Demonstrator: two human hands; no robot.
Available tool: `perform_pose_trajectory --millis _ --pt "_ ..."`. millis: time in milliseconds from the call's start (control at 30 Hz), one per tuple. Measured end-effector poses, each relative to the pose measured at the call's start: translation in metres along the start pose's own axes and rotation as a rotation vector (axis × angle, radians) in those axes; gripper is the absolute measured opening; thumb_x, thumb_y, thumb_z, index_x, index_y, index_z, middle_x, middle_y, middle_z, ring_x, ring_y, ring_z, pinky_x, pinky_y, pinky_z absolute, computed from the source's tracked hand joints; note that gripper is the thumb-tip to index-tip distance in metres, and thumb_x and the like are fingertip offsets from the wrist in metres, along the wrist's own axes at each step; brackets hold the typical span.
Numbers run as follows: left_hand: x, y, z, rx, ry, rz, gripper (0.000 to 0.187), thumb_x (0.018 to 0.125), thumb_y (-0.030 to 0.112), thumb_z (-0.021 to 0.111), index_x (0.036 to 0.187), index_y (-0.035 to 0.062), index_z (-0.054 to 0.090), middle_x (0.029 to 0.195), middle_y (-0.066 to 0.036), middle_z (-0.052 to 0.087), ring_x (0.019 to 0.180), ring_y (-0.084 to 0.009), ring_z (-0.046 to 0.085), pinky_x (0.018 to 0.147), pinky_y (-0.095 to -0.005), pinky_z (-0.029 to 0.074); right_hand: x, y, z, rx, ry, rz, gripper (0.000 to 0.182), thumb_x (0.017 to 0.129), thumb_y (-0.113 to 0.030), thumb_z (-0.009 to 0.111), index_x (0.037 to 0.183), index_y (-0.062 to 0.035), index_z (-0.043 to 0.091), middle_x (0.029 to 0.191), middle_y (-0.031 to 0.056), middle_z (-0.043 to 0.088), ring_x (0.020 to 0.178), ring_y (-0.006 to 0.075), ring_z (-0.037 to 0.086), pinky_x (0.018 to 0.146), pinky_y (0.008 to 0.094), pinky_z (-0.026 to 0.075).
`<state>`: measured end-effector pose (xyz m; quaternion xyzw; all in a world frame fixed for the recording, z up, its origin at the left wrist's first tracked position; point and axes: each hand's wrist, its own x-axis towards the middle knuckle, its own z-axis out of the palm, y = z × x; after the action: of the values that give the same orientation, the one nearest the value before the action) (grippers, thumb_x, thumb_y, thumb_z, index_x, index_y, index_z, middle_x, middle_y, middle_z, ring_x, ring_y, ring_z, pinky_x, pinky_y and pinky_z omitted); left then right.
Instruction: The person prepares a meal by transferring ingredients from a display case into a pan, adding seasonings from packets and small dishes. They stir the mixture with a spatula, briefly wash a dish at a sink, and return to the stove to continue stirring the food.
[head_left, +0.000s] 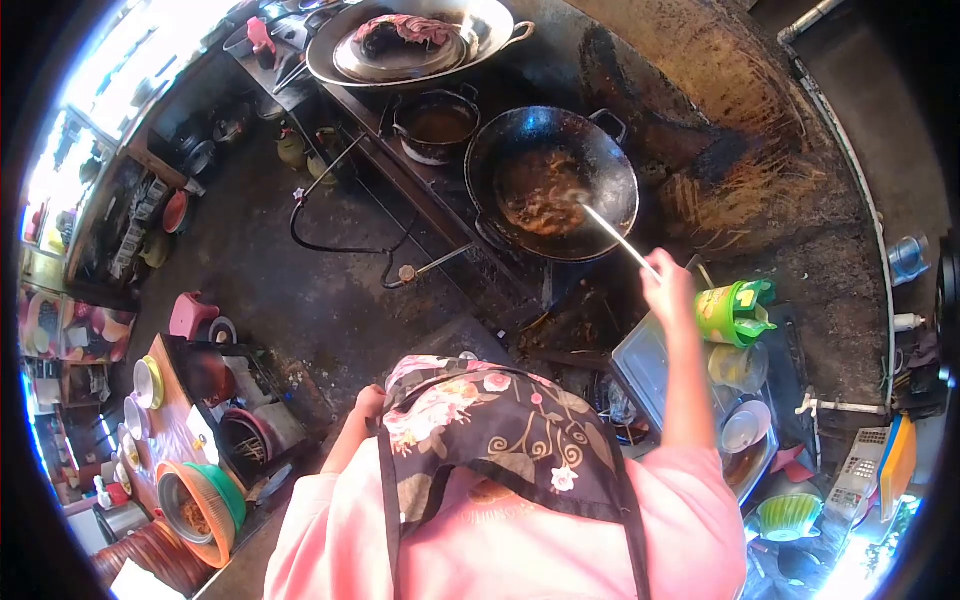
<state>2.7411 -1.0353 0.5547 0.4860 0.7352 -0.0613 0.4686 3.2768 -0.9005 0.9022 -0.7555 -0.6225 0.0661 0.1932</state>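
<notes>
My right hand [662, 280] is wrapped round the handle of a long pale utensil [622, 238], whose far end dips into a dark wok [618, 180]. Brown food [545, 200] in sauce lies in the bottom of the wok. My left hand [368, 400] is beside the floral apron [480, 415], fingers curled; what they hold, if anything, is hidden. Just left of the wok stands a smaller dark pot [437, 122] with brown liquid.
A large pan [490, 30] with a lid and pink cloth sits at the top. Gas valves and a black hose [340, 246] stick out left of the stove. On my right are a green container [722, 315] and a clear box [650, 365]; an orange basket [175, 490] is lower left.
</notes>
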Motion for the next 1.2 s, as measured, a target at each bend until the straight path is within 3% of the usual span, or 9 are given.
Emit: perform_pose_trajectory --millis 167,300,400,533,600,700,833,1000,1200 --pt "0.01 0.001 0.004 0.037 0.023 0.064 0.038 0.065 0.039 0.07 0.086 0.0068 0.07 0.088 -0.017 0.067 0.087 -0.0303 0.064 0.079 -0.0368 0.049 -0.046 -0.019 -0.064 -0.086 -0.142 0.104 0.014 0.073 -0.008 0.063 0.086 -0.0065 0.057 0.074 0.0179 0.062 0.073 0.0361 0.062 0.063 0.0434 0.047" --pt "0.034 -0.004 0.008 0.074 0.003 0.081 0.04 0.063 0.041 0.071 0.084 0.0069 0.07 0.086 -0.016 0.067 0.084 -0.0292 0.065 0.078 -0.036 0.049 -0.029 0.01 0.033 -0.093 -0.065 -0.173 0.02 0.076 -0.009 0.059 0.091 -0.0051 0.045 0.082 0.019 0.056 0.076 0.0409 0.057 0.065 0.0498 0.045" --pt "0.024 0.024 -0.009 0.092 -0.021 0.057 0.033 0.064 0.035 0.068 0.082 0.0071 0.069 0.084 -0.016 0.067 0.083 -0.0272 0.065 0.076 -0.0355 0.05 0.023 0.003 0.067 -0.194 -0.027 -0.044 0.013 0.08 -0.013 0.056 0.09 -0.0055 0.051 0.086 0.0186 0.056 0.08 0.0395 0.059 0.068 0.0496 0.048" --pt "0.021 0.038 -0.019 0.033 0.097 0.06 0.025 0.067 0.026 0.064 0.082 0.0061 0.068 0.081 -0.015 0.067 0.081 -0.0261 0.065 0.074 -0.035 0.051 0.106 -0.007 -0.014 -0.534 -0.243 0.086 0.017 0.076 -0.017 0.059 0.086 -0.0049 0.067 0.091 0.0197 0.065 0.089 0.0343 0.063 0.076 0.0429 0.051" --pt "0.019 0.039 -0.019 -0.009 0.121 0.047 0.028 0.067 0.029 0.067 0.082 0.0062 0.068 0.083 -0.015 0.067 0.082 -0.0273 0.065 0.075 -0.036 0.051 0.141 0.012 -0.043 -0.576 -0.259 0.165 0.013 0.07 -0.014 0.062 0.072 -0.0035 0.068 0.074 0.0172 0.065 0.071 0.0308 0.065 0.066 0.0415 0.05" --pt "0.013 0.032 -0.011 0.01 0.108 0.027 0.027 0.069 0.031 0.067 0.081 0.0061 0.067 0.082 -0.015 0.067 0.08 -0.0266 0.065 0.074 -0.0354 0.051 0.158 -0.002 -0.06 -0.677 -0.515 0.28 0.015 0.069 -0.014 0.059 0.073 -0.0033 0.069 0.067 0.0148 0.064 0.063 0.0246 0.064 0.061 0.0368 0.048" --pt "0.004 0.001 0.006 -0.025 0.118 0.015 0.039 0.066 0.04 0.069 0.084 0.0058 0.069 0.084 -0.016 0.067 0.081 -0.0287 0.065 0.074 -0.0362 0.05 0.149 -0.005 0.018 -0.493 -0.346 0.202 0.034 0.074 -0.03 0.065 0.095 -0.0034 0.067 0.103 0.0207 0.062 0.098 0.0312 0.061 0.082 0.0405 0.047" --pt "0.003 -0.034 -0.004 -0.071 -0.119 0.062 0.037 0.064 0.037 0.069 0.085 0.0066 0.07 0.077 -0.016 0.067 0.075 -0.0278 0.066 0.07 -0.0362 0.05 0.145 -0.027 0.033 -0.565 -0.196 -0.199 0.018 0.072 -0.024 0.066 0.082 -0.0092 0.068 0.084 0.0155 0.066 0.084 0.0316 0.064 0.075 0.0409 0.05" --pt "0.036 -0.111 0.035 -0.392 -0.215 0.073 0.036 0.06 0.031 0.073 0.08 0.0013 0.069 0.068 -0.013 0.065 0.063 -0.0217 0.063 0.061 -0.0344 0.047 0.155 -0.042 -0.049 -0.875 -0.353 -0.106 0.02 0.069 -0.026 0.066 0.078 -0.009 0.07 0.082 0.0146 0.067 0.08 0.0282 0.065 0.07 0.0384 0.052"
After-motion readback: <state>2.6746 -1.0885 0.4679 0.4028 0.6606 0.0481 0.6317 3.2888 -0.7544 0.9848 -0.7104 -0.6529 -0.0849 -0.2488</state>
